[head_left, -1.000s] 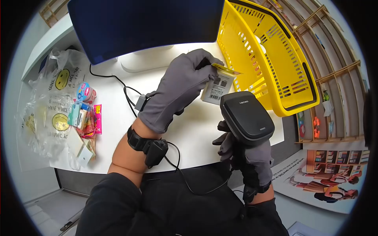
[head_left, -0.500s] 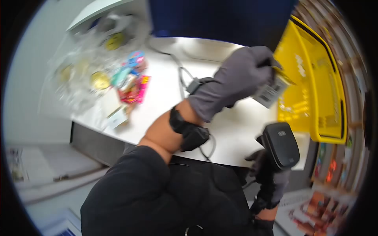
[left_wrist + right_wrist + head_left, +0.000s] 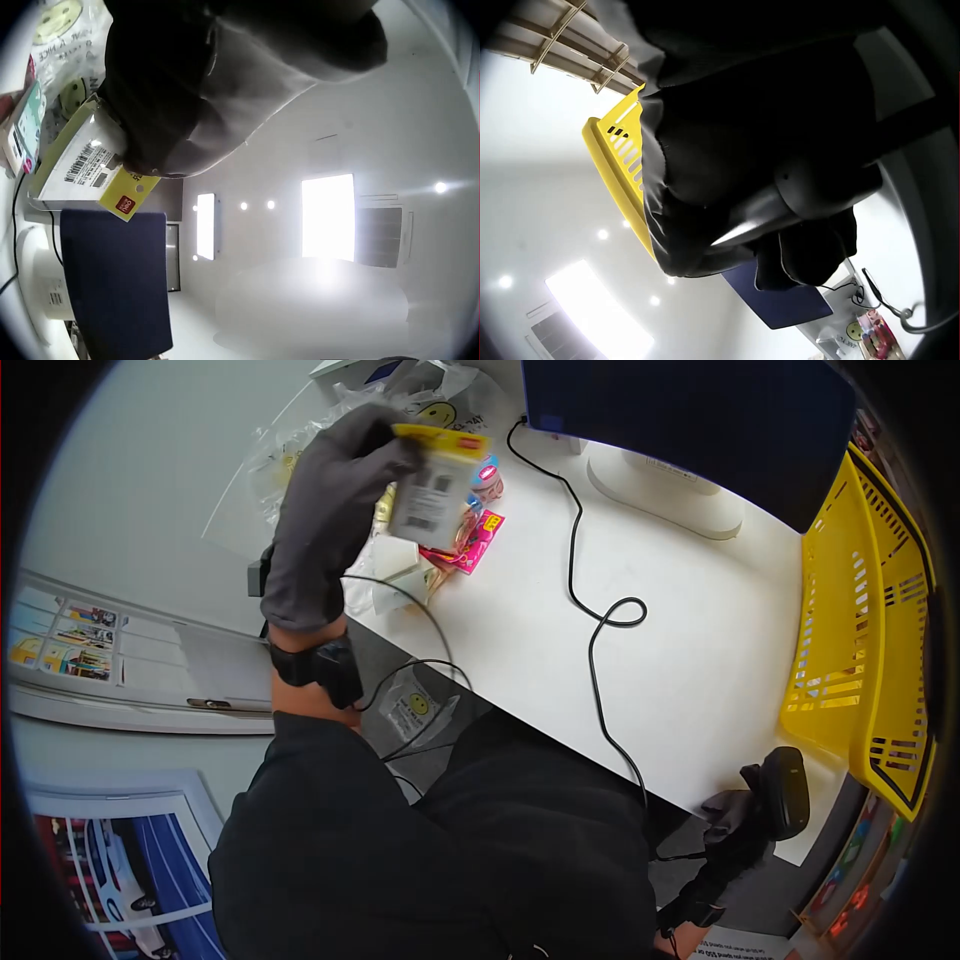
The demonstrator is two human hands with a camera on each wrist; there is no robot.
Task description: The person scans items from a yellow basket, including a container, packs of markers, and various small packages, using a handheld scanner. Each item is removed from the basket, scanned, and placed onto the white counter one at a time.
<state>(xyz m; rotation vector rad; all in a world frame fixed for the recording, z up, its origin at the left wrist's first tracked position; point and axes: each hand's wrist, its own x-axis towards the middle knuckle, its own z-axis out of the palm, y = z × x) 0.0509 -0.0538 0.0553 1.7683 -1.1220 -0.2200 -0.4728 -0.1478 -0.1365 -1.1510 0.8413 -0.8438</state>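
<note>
My gloved left hand [image 3: 330, 510] pinches a flat package [image 3: 430, 510] by its yellow top. The package carries a printed barcode label [image 3: 86, 161], which shows in the left wrist view. It hangs over the left end of the counter, overlapping a pink packet [image 3: 485, 543], a small round tub [image 3: 488, 480] and a white box [image 3: 395, 557]. Behind the hand lies a clear plastic bag [image 3: 465, 395] with smiley prints. At the counter's front right, my gloved right hand [image 3: 728, 822] grips a black handheld scanner [image 3: 787, 795]. Its fingers are mostly dark in the right wrist view.
A dark monitor [image 3: 690, 420] stands on a white base [image 3: 650, 490] at the back. The yellow basket [image 3: 895, 590] is at the right end. A black cable [image 3: 596, 670] loops across the white counter [image 3: 700, 650]. Below the front edge is another smiley bag [image 3: 408, 708].
My left hand has carried the package from beside the basket leftward to the goods and bag. The right hand still holds the scanner, lower by the counter edge. The head view has swung left.
</note>
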